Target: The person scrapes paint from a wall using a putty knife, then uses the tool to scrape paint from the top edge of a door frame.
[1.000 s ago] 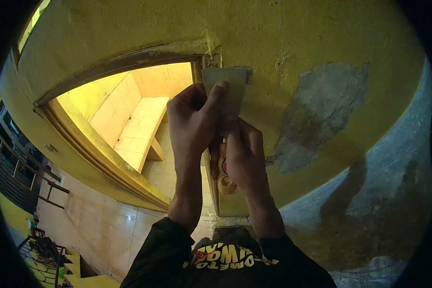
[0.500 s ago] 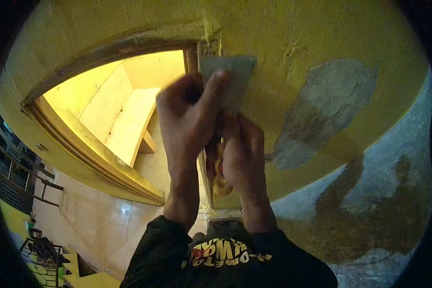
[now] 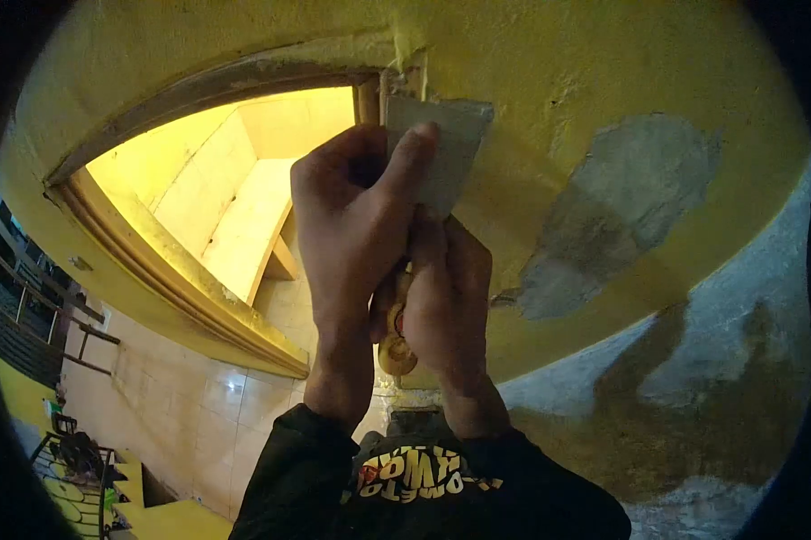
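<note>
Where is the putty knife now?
In the head view, the putty knife is near the centre, held in the left hand and right hand, its blade over the yellow wall near the upper right corner of the doorway frame.

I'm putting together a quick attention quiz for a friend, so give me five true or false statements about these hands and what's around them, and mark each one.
1. The left hand has its thumb on the face of a flat blade. True.
2. The right hand is higher in the picture than the left. False: it is lower, at the handle.
3. A bare grey patch shows on the yellow wall, to the right of the blade. True.
4. The sleeves are white. False: they are dark.
5. The space seen through the framed opening is brightly lit. True.
</note>
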Motion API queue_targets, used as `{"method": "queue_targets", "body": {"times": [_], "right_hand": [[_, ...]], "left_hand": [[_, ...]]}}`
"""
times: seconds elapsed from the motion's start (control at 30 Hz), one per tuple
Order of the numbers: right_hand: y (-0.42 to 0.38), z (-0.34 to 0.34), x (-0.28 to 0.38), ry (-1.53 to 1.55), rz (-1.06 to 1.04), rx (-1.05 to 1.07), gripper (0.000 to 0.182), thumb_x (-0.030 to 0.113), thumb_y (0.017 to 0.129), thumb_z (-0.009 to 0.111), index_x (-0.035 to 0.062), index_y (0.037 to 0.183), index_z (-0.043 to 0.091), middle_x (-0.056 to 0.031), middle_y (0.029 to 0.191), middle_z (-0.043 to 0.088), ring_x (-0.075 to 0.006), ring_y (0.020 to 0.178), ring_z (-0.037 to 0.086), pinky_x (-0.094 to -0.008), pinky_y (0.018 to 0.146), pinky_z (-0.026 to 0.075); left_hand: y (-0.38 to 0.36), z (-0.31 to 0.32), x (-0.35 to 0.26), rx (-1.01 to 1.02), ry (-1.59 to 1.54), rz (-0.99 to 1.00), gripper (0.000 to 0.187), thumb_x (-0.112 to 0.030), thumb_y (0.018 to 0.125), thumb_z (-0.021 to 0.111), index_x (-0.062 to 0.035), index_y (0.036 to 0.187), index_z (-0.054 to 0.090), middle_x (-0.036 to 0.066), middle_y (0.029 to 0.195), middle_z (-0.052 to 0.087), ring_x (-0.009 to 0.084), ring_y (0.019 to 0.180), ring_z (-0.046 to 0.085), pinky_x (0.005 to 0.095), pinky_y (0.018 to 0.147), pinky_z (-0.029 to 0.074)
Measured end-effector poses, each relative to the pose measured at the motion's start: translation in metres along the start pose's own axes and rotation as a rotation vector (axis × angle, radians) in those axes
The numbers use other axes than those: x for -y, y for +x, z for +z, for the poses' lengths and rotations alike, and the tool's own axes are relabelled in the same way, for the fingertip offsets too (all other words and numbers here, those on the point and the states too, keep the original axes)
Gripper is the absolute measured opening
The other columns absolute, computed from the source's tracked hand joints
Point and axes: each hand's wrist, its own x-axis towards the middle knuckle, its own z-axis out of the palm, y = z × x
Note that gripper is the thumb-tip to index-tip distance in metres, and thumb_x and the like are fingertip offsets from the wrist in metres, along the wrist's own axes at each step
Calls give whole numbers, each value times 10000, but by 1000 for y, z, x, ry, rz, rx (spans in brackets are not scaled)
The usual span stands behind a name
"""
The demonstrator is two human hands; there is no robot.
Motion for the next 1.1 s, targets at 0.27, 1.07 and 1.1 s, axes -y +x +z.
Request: {"method": "queue_targets", "body": {"times": [0.27,1.07,1.1], "right_hand": [[-3,-4,-9,-40,-13,14,310,202,944,381,-12,758,506,-66,560,524,-124,471,520,-278,425,403],[2,-14,-10,38,111,106,291,180,952,360,-6,786,510,-34,518,492,-92,461,499,-275,407,371],[6,-12,-10,36,116,107,291,180,952,360,-6,786,510,-34,518,492,-92,461,499,-275,407,371]], "left_hand": [[2,0,8,15,1,94,429,-280,793,667,-13,542,445,-43,492,362,36,496,306,247,416,236],[3,0,7,-53,173,150,428,-258,809,664,-11,539,442,-54,494,363,33,502,301,233,418,237],[5,5,2,-95,146,185,434,-257,810,664,-15,535,431,-56,492,350,34,501,295,232,418,229]]}}
